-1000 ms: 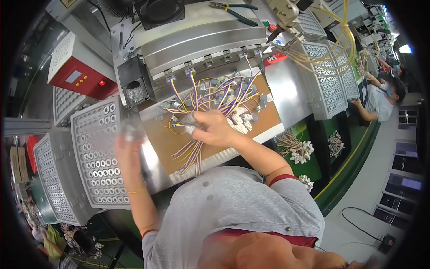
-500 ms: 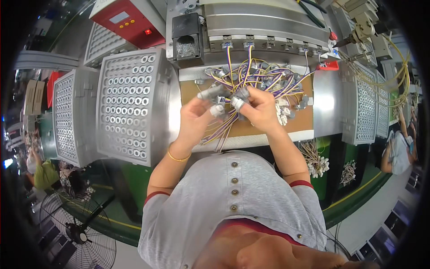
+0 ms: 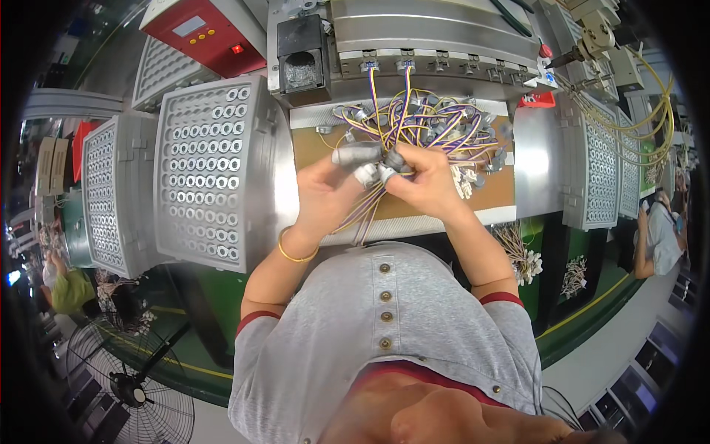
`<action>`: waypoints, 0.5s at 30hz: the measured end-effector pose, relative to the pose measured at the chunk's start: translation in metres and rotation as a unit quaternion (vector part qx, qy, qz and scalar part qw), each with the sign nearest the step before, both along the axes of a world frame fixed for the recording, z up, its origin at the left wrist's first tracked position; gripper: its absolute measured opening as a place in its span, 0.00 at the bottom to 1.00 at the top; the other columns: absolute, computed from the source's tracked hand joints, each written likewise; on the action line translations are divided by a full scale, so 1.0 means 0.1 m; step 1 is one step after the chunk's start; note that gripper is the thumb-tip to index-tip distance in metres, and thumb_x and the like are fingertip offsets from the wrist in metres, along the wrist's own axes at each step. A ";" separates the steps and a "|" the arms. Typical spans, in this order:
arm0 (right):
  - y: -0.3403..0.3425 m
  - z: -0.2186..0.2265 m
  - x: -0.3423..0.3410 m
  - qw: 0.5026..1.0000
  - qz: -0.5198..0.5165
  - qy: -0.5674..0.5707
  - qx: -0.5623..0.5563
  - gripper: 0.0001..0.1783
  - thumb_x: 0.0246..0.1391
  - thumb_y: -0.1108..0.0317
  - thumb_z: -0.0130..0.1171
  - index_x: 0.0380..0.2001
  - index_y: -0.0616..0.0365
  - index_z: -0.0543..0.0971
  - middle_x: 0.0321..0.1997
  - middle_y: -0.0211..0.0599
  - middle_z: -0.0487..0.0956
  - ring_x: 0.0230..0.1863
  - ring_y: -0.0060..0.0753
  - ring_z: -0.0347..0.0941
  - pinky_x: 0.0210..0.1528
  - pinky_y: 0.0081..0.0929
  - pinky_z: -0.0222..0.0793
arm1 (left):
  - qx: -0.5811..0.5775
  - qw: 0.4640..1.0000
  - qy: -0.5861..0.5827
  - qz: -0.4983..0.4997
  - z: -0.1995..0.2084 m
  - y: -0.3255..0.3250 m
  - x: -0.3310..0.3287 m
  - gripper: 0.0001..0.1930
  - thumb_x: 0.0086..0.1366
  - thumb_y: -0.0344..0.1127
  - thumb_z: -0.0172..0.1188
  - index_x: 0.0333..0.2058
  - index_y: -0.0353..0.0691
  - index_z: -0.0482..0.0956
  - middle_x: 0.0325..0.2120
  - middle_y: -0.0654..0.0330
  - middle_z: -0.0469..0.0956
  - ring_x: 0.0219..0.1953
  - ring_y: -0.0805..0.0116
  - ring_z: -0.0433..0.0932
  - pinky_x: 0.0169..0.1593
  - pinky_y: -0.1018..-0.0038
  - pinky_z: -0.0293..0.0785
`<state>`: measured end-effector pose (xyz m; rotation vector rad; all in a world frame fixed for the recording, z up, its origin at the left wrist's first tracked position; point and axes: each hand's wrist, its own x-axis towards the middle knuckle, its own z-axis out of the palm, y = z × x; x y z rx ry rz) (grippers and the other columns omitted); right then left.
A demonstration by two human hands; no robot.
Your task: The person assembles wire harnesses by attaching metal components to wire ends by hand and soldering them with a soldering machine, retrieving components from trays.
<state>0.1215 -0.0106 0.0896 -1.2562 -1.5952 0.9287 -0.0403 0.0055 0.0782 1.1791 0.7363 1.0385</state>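
My left hand and my right hand meet over the brown work mat, thumbs and forefingers pinched tip to tip. Grey and white coverings wrap several fingertips. What sits between the fingertips is too small and covered to make out. Purple, yellow and white wires come out below the hands toward the mat's near edge. Just beyond the fingers lies a tangled heap of wire harnesses with grey round parts and white plugs. Two wire strands run down toward my hands from connectors seated in the metal fixture.
Left of the mat stands a grey tray with rows of silver round parts; another tray is beyond it. A red control box and black bin are at the back. More trays stand right. Harness bundles hang below the bench.
My hands have come together from slightly apart. The small metal-and-white piece that showed at my left fingertips is now hidden between the fingers. The view has shifted a little.
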 end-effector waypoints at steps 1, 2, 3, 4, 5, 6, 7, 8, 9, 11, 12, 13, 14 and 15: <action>-0.01 0.00 -0.01 1.000 -0.001 -0.001 -0.002 0.08 0.40 0.73 0.57 0.15 0.60 0.69 0.14 0.21 0.67 0.15 0.11 0.55 0.15 0.15 0.51 | -0.065 0.998 -0.025 -0.002 -0.01 0.02 0.02 0.13 0.54 0.21 0.54 0.40 0.31 0.73 0.37 0.59 0.75 0.37 0.74 0.73 0.41 0.78 0.70; -0.01 -0.01 -0.02 0.999 -0.020 0.024 -0.033 0.07 0.41 0.73 0.57 0.16 0.60 0.69 0.14 0.21 0.67 0.15 0.11 0.56 0.15 0.15 0.51 | -0.130 0.990 -0.050 -0.003 -0.02 0.03 0.04 0.12 0.55 0.21 0.53 0.40 0.31 0.74 0.36 0.59 0.75 0.35 0.75 0.73 0.38 0.79 0.71; -0.02 -0.01 -0.02 0.996 -0.039 0.049 -0.064 0.07 0.41 0.72 0.56 0.17 0.60 0.70 0.14 0.20 0.67 0.15 0.10 0.57 0.15 0.14 0.51 | -0.132 0.990 -0.051 -0.005 -0.02 0.05 0.06 0.12 0.55 0.21 0.53 0.40 0.31 0.74 0.36 0.59 0.75 0.35 0.75 0.73 0.38 0.79 0.71; -0.02 0.01 0.00 0.992 -0.037 0.065 -0.102 0.05 0.43 0.71 0.54 0.21 0.61 0.73 0.16 0.22 0.68 0.17 0.10 0.59 0.17 0.13 0.53 | -0.159 0.982 -0.104 -0.004 -0.03 0.08 0.08 0.11 0.56 0.23 0.51 0.39 0.31 0.73 0.37 0.57 0.75 0.32 0.73 0.74 0.33 0.80 0.72; -0.02 0.01 0.02 0.992 -0.037 0.063 -0.103 0.05 0.43 0.71 0.54 0.21 0.61 0.73 0.16 0.22 0.68 0.17 0.10 0.59 0.17 0.13 0.53 | -0.185 0.970 -0.158 -0.003 -0.03 0.09 0.09 0.10 0.58 0.24 0.49 0.38 0.30 0.73 0.37 0.54 0.75 0.29 0.72 0.75 0.28 0.82 0.72; 0.00 0.00 0.05 0.992 -0.007 0.075 -0.100 0.05 0.44 0.71 0.53 0.25 0.61 0.73 0.17 0.23 0.69 0.18 0.10 0.61 0.18 0.12 0.55 | -0.153 0.979 -0.134 -0.007 0.00 0.10 0.10 0.10 0.58 0.26 0.48 0.40 0.32 0.72 0.38 0.54 0.75 0.28 0.72 0.75 0.27 0.81 0.72; 0.03 0.00 0.09 0.992 0.020 0.086 -0.095 0.06 0.45 0.71 0.52 0.28 0.61 0.74 0.18 0.24 0.70 0.20 0.10 0.63 0.20 0.12 0.57 | -0.153 0.979 -0.136 -0.010 0.00 0.10 0.12 0.10 0.58 0.26 0.48 0.40 0.32 0.72 0.38 0.54 0.75 0.28 0.72 0.75 0.27 0.81 0.72; 0.03 -0.08 0.10 0.984 0.029 0.145 -0.096 0.10 0.46 0.71 0.50 0.33 0.63 0.74 0.22 0.25 0.72 0.22 0.12 0.65 0.23 0.12 0.61 | -0.164 0.973 -0.157 -0.048 0.01 0.10 0.15 0.11 0.58 0.25 0.48 0.41 0.33 0.71 0.39 0.54 0.74 0.28 0.72 0.75 0.27 0.80 0.72; 0.03 -0.09 0.14 0.985 0.026 0.142 -0.095 0.10 0.46 0.71 0.50 0.33 0.63 0.74 0.22 0.25 0.72 0.22 0.12 0.65 0.23 0.12 0.61 | -0.174 0.965 -0.178 -0.085 0.01 0.10 0.18 0.12 0.58 0.25 0.48 0.43 0.33 0.70 0.40 0.54 0.73 0.28 0.72 0.74 0.27 0.80 0.72; 0.06 -0.09 0.25 0.963 0.024 0.193 -0.185 0.11 0.45 0.74 0.49 0.35 0.65 0.73 0.25 0.27 0.74 0.23 0.14 0.67 0.25 0.13 0.63 | -0.183 0.964 -0.174 -0.078 -0.13 0.01 0.31 0.15 0.58 0.28 0.50 0.46 0.35 0.68 0.42 0.54 0.72 0.29 0.72 0.74 0.27 0.80 0.72; 0.08 -0.26 0.31 0.981 -0.056 0.102 -0.157 0.10 0.45 0.75 0.49 0.33 0.65 0.72 0.24 0.28 0.74 0.23 0.16 0.68 0.25 0.14 0.64 | -0.089 0.995 -0.022 -0.025 -0.23 -0.06 0.35 0.18 0.56 0.28 0.53 0.47 0.35 0.66 0.42 0.54 0.72 0.29 0.72 0.74 0.27 0.79 0.72; 0.15 -0.25 0.39 0.981 -0.056 0.099 -0.155 0.10 0.45 0.75 0.49 0.33 0.65 0.72 0.24 0.28 0.74 0.23 0.16 0.68 0.25 0.14 0.64 | 0.007 0.991 0.130 0.029 -0.36 -0.10 0.38 0.21 0.54 0.29 0.55 0.48 0.35 0.65 0.42 0.54 0.72 0.28 0.72 0.74 0.27 0.79 0.72; 0.19 -0.22 0.46 0.967 -0.158 0.187 -0.073 0.08 0.45 0.75 0.49 0.31 0.65 0.72 0.23 0.29 0.73 0.21 0.16 0.68 0.22 0.14 0.63 | 0.238 0.919 0.304 0.080 -0.51 -0.11 0.39 0.22 0.48 0.28 0.59 0.44 0.35 0.70 0.33 0.54 0.75 0.26 0.69 0.74 0.27 0.77 0.70; 0.25 -0.20 0.54 0.928 -0.255 0.271 0.011 0.06 0.45 0.75 0.49 0.28 0.64 0.72 0.22 0.30 0.73 0.20 0.17 0.68 0.19 0.14 0.62 | 0.239 0.920 0.300 0.081 -0.68 -0.15 0.36 0.22 0.48 0.28 0.59 0.44 0.35 0.70 0.33 0.54 0.75 0.26 0.69 0.74 0.27 0.77 0.70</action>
